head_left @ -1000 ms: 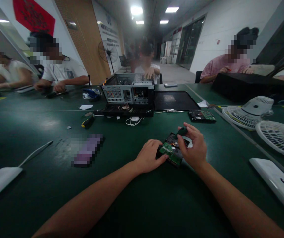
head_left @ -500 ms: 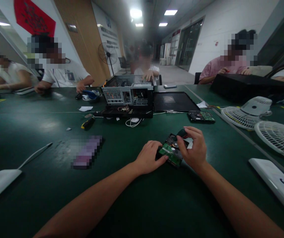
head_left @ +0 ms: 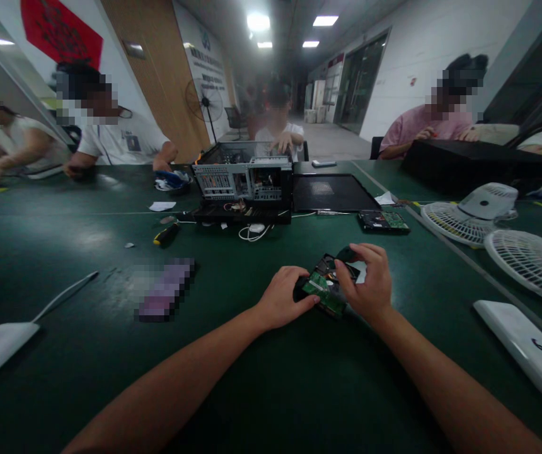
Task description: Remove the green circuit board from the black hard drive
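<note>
The hard drive point(head_left: 324, 289), green circuit board up, lies on the green table point(head_left: 261, 391) between the two hands, just right of the left hand point(head_left: 283, 299), whose thumb and fingers clasp its left side. Over its far right part, the right hand point(head_left: 369, 282) pinches a dark tool point(head_left: 345, 254) between thumb and fingers.

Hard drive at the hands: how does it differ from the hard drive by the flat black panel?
The near hard drive is held by the left hand; the far hard drive lies untouched on the table. The near one sits slantwise in view; the far one nearly crosswise. Both show a green circuit board and dark casing.
</note>
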{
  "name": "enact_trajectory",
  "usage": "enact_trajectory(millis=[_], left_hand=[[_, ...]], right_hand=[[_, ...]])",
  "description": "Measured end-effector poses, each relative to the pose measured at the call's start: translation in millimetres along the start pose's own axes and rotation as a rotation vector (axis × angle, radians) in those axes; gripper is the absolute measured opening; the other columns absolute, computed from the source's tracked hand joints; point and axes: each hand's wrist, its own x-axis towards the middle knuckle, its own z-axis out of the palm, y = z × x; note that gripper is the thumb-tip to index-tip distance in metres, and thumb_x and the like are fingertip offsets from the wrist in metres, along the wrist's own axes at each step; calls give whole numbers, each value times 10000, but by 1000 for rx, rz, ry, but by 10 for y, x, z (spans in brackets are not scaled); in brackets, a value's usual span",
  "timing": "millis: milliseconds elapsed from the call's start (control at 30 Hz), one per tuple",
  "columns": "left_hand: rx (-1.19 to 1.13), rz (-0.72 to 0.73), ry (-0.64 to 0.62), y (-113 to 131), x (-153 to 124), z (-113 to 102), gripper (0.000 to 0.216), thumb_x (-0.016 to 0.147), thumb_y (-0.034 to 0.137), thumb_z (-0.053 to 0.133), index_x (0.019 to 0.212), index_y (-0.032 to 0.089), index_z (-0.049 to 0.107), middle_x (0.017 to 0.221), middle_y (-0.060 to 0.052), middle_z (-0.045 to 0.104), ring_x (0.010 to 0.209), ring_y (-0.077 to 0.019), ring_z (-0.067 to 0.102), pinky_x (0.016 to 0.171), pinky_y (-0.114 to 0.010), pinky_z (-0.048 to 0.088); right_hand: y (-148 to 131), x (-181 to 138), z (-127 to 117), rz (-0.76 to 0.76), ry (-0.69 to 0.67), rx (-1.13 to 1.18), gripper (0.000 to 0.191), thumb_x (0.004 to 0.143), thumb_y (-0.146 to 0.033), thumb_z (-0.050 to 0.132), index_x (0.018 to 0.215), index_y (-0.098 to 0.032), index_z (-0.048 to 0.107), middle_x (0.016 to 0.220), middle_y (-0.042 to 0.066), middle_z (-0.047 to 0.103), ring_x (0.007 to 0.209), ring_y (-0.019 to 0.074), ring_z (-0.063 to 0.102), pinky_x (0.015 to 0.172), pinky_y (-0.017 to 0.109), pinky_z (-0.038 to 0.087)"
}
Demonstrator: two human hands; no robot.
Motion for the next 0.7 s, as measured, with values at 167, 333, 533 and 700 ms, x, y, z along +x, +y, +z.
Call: enact_trajectory(millis=[167,333,533,700], left_hand=[[-415,-148,75,-130,19,19,236,948,429,625,1033,209,639,1012,-59,671,951,-222,625,908,-399,500],[-975,-298,141,-256,116,31,261,944,439,597,866,192,566,796,-14,571,742,-163,568,784,-342,497],[-1080,-343,172,-203,146,4,294,894,439,642,803,208,486,772,-2,489,720,-160,524,766,-354,496],[-1056,-358,182,-173,150,-9,362,902,521,635,784,208,497,745,1,495,702,-160,526,749,-349,501]], right_hand=[[0,0,10,-12,-2,27,479,884,-193,674,1329,-223,500,1194,131,587,1105,288,601,811,470,592],[2,-4,12,12,-12,29,478,889,-204,684,1330,-231,503,1209,132,581,1061,271,615,771,447,601],[7,-9,-5,1,-27,54,496,882,-194,696,1340,-229,509,1242,136,593,1039,260,631,777,440,605],[15,-38,6,31,-51,99,519,893,-186,663,1377,-245,484,1275,127,618,1004,246,653,760,422,606]])
